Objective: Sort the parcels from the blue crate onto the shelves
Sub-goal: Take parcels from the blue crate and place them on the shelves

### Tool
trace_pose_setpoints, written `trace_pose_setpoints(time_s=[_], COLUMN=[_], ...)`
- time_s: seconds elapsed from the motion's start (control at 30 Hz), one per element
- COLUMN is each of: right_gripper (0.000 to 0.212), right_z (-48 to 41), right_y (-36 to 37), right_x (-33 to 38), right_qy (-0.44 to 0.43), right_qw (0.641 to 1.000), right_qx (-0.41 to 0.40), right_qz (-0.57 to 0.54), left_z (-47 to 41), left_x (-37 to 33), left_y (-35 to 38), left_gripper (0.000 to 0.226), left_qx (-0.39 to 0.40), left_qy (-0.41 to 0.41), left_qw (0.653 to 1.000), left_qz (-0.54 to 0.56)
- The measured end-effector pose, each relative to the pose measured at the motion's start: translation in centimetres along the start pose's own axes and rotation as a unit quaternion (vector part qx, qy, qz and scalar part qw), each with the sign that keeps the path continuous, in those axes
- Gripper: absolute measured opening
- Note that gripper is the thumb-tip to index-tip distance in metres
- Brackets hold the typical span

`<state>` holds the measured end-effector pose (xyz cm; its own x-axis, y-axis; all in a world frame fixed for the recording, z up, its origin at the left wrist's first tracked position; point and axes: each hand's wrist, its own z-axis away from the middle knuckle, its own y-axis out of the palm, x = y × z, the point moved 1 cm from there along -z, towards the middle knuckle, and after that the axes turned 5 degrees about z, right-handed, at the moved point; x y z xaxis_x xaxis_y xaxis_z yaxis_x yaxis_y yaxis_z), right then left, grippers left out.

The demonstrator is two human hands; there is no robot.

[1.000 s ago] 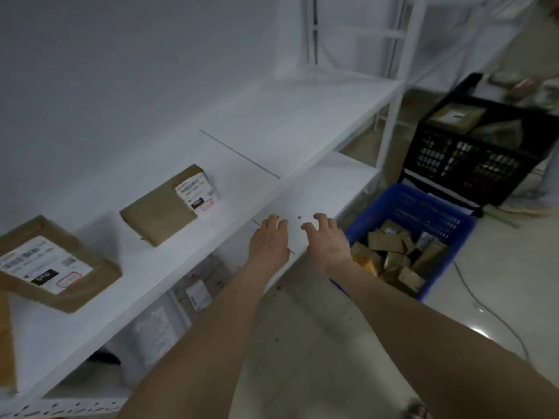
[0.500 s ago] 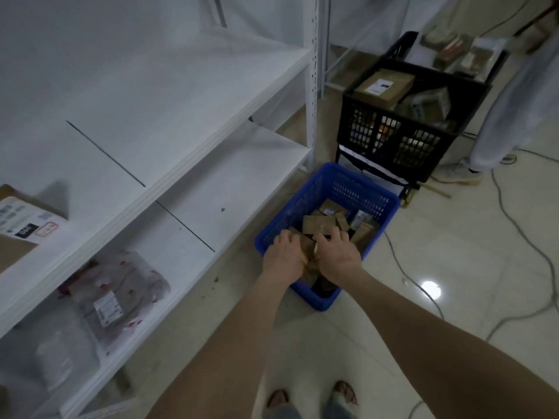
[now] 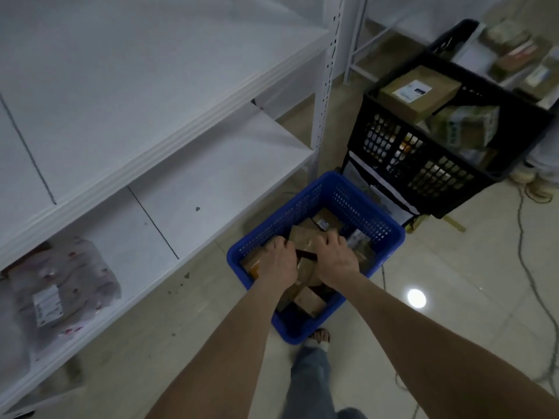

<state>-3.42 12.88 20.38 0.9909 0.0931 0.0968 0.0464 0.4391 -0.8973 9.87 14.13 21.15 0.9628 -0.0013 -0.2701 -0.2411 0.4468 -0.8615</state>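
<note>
The blue crate [image 3: 384, 237] stands on the floor beside the white shelves [image 3: 169, 137], holding several brown cardboard parcels. Both my hands are down inside it. My left hand [image 3: 279, 261] and my right hand [image 3: 334, 260] curl their fingers around the two sides of one brown parcel [image 3: 302, 237] near the crate's middle. More parcels [image 3: 310, 300] lie under and around my wrists. The upper shelf board and the lower shelf board [image 3: 211, 189] are bare near the crate.
A black crate [image 3: 423, 167] with boxed parcels stands right behind the blue one. A plastic-wrapped parcel [image 3: 60, 291] lies on the lower shelf at left. Cables run over the tiled floor at right. My leg and foot [image 3: 320, 337] are next to the crate.
My view swung from the shelf down to the blue crate. Both hands dropped from in front of the shelf into the crate and closed on a brown parcel.
</note>
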Motion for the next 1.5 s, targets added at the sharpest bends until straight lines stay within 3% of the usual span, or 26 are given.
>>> trace_pose_setpoints(time_s=[0.27, 0.53, 0.77, 0.93, 1.17, 1.3, 1.5], right_gripper=[0.061, 0.059, 0.054, 0.067, 0.088, 0.081, 0.073], right_z=[-10.5, -20.6, -29.5, -34.7, -41.3, -43.1, -43.3], right_y=[1.7, 5.3, 13.2, 22.2, 32.2, 35.4, 35.7], right_x=[-5.6, -11.2, -15.7, -15.9, -16.7, -16.5, -16.4], right_qy=[-0.040, -0.099, -0.044, 0.011, 0.113, 0.117, 0.201], right_qw=[0.997, 0.984, 0.973, 0.942, 0.899, 0.893, 0.849], right_qx=[0.065, 0.144, 0.207, 0.262, 0.293, 0.291, 0.263], right_qz=[0.013, -0.019, -0.096, -0.208, -0.306, -0.323, -0.411], left_z=[-9.5, -19.0, -27.6, -33.1, -40.5, -43.6, -43.6], left_x=[-2.6, -3.8, -2.9, 0.2, 6.4, 8.6, 8.9], left_y=[2.5, 7.4, 15.3, 23.5, 32.1, 34.6, 35.0], left_gripper=[0.050, 0.050, 0.057, 0.048, 0.084, 0.094, 0.093], left_qx=[0.044, 0.058, 0.067, 0.057, 0.064, 0.079, 0.044], left_qy=[-0.062, -0.185, -0.253, -0.265, -0.324, -0.331, -0.413], left_qw=[0.997, 0.977, 0.951, 0.946, 0.922, 0.913, 0.831], left_qz=[0.035, 0.092, 0.166, 0.176, 0.204, 0.226, 0.370])
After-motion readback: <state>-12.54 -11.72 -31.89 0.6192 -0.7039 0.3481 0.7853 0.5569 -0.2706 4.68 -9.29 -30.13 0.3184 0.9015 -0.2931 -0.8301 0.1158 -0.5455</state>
